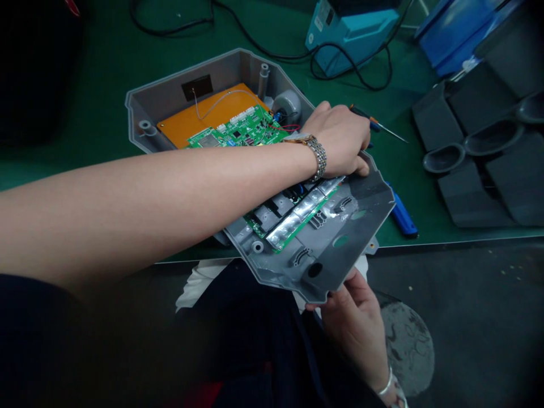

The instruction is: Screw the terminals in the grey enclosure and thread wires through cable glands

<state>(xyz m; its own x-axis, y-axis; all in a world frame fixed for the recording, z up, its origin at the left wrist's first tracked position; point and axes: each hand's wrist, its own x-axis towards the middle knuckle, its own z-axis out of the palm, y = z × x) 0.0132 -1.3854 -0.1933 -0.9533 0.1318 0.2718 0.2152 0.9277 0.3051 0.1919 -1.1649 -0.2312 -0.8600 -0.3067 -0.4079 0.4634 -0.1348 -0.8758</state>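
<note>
A grey plastic housing point(365, 195) lies open at the green table's front edge, its near part jutting out over the floor. Inside it are a green circuit board point(244, 131), an orange panel point(170, 120) and a silver metal strip point(293, 218). My left arm crosses over the housing, hiding its middle. With a metal watch on the wrist, my left hand point(338, 139) is closed over the far right rim, some fingers out of sight. Below the near corner, my right hand point(355, 311) grips the housing's edge, with the thumb on the outer side and other fingers partly hidden.
Right of the housing lie a screwdriver point(389, 130) and a blue-handled tool point(403, 215). Grey plastic bins point(476, 136) stand at the right, by a blue bin point(454, 34). Behind are a turquoise device point(352, 34) and a black cable point(272, 54). A round stool point(408, 345) stands below.
</note>
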